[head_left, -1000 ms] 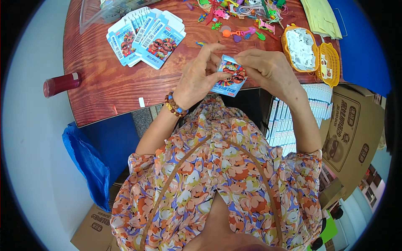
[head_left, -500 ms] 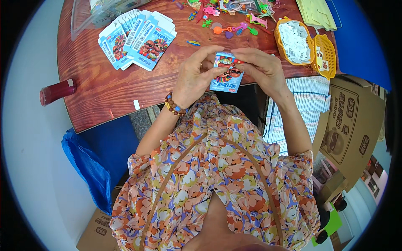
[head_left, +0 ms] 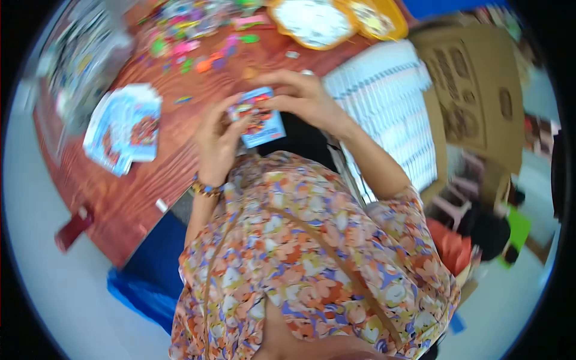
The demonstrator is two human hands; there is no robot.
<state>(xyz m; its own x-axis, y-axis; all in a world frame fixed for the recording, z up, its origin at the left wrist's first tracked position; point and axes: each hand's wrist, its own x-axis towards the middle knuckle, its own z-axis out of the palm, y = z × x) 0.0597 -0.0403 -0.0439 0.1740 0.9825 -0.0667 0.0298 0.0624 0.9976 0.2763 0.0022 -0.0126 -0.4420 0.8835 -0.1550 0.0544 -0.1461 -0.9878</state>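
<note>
A small light-blue printed card box [head_left: 273, 129] is held in front of me over the table's near edge. My left hand [head_left: 219, 141] grips its left side, thumb on the printed face. At its top right corner, my right hand [head_left: 306, 101] has its thumb and fingers bent around the box. Motion blur hides whether the top flap is tucked in. To the left on the table lies a fanned stack of flat light-blue cartons [head_left: 144, 144], apart from both hands.
A clear bin of bags [head_left: 90, 66] stands far left, near a heap of colourful small toys [head_left: 192, 24]. Yellow baskets [head_left: 345, 36] hold white packets. Rows of packed boxes [head_left: 390, 108] sit at right beside a brown carton [head_left: 480, 96]. A dark red bottle [head_left: 75, 228] lies left.
The whole view has turned and shifted, so the table things appear farther left and more of the right side shows. Both hands still hold the box.
</note>
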